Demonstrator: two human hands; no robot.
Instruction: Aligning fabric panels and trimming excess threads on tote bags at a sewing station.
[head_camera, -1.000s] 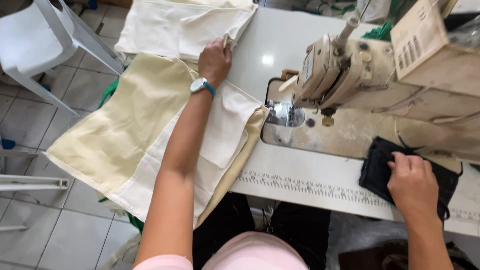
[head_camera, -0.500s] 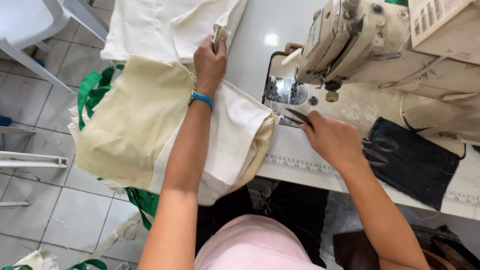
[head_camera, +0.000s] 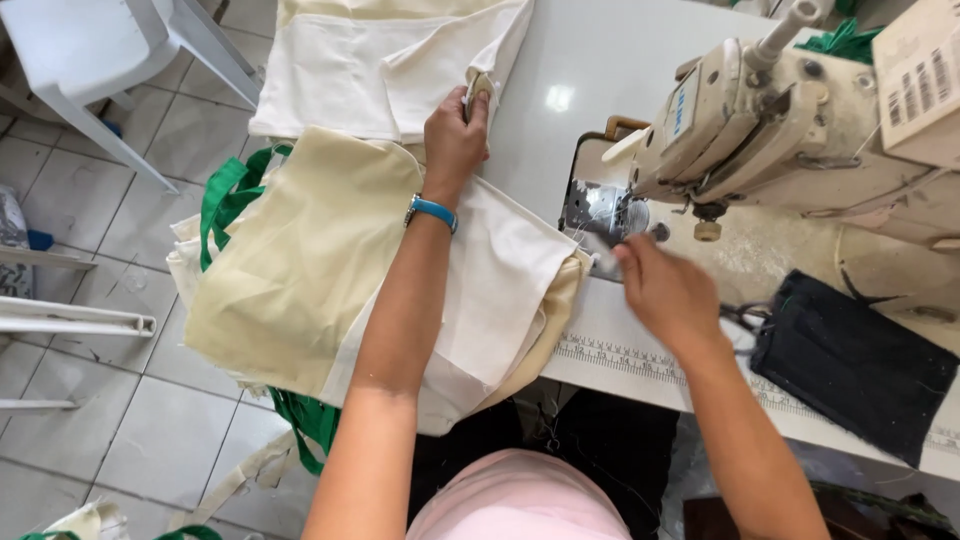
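Observation:
My left hand (head_camera: 455, 135) reaches forward and pinches a fold of the white fabric (head_camera: 385, 65) at the far edge of the table; a blue watch band is on its wrist. A pile of cream and white fabric pieces (head_camera: 310, 270) lies under my forearm and hangs off the table's left edge. My right hand (head_camera: 665, 295) is by the needle plate (head_camera: 600, 215) of the beige sewing machine (head_camera: 780, 130), fingers curled near the white fabric's corner; whether it grips anything is blurred.
A black fabric piece (head_camera: 855, 365) lies on the white table (head_camera: 590, 70) to the right, with scissors (head_camera: 745, 318) beside it. Green straps (head_camera: 230, 195) hang under the pile. A white plastic chair (head_camera: 110, 60) stands on the tiled floor at left. A cardboard box (head_camera: 915, 80) sits behind the machine.
My right hand left the black fabric and moved left to the needle plate. My left hand stayed on the white fabric fold.

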